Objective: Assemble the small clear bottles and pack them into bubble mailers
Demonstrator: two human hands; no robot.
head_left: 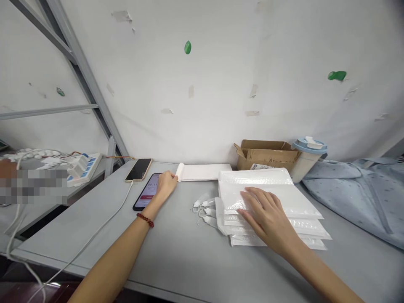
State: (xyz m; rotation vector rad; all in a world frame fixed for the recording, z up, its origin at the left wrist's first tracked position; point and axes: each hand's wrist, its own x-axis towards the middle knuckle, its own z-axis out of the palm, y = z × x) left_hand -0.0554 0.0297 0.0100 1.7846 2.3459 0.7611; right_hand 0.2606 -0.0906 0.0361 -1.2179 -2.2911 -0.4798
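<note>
My left hand (167, 183), with a beaded bracelet on its wrist, reaches over a phone (145, 194) showing a timer. Its fingers are closed on the left end of a white paper strip (203, 172) lying along the back of the table; the end looks curled or folded. On the right, my right hand (267, 212) rests with fingers spread on a stack of white bubble mailers (277, 176). Several small white items with loops (210, 212) stick out from the stack's left side, partly in clear wrapping.
Behind the mailers stand an open cardboard box (268, 153) and a tumbler with a blue lid (307, 158). A light blue patterned cloth item (356, 198) lies at the right. Another phone (139, 169) trails a white cable on the left. A power strip (85, 168) lies farther left.
</note>
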